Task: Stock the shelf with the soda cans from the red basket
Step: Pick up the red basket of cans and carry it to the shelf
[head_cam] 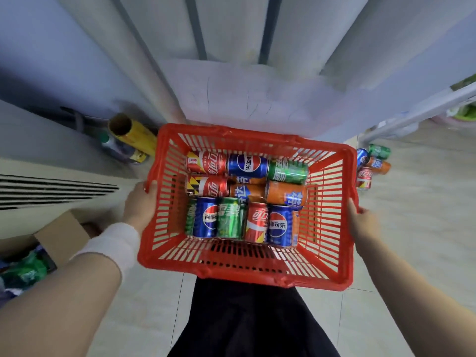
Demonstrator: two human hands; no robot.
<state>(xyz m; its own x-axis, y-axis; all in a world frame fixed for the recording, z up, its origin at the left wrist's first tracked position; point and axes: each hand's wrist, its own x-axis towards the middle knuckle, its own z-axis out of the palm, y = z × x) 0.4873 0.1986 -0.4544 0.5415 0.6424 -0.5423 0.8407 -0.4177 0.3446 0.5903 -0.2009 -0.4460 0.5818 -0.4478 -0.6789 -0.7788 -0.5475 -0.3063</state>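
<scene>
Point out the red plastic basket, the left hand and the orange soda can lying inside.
red plastic basket (247, 275), head view, near rim
left hand (140, 206), head view, back of hand
orange soda can (286, 194), head view, side wall

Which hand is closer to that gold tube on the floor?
Left. The left hand grips the basket's left rim, just below the gold tube. The right hand holds the opposite rim, the whole basket away.

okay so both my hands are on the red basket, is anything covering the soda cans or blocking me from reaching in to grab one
Nothing visible covers the soda cans. The red basket is open-topped, and the cans lie exposed on its bottom. But the left hand and right hand both grip its side rims, so one must let go first.
</scene>
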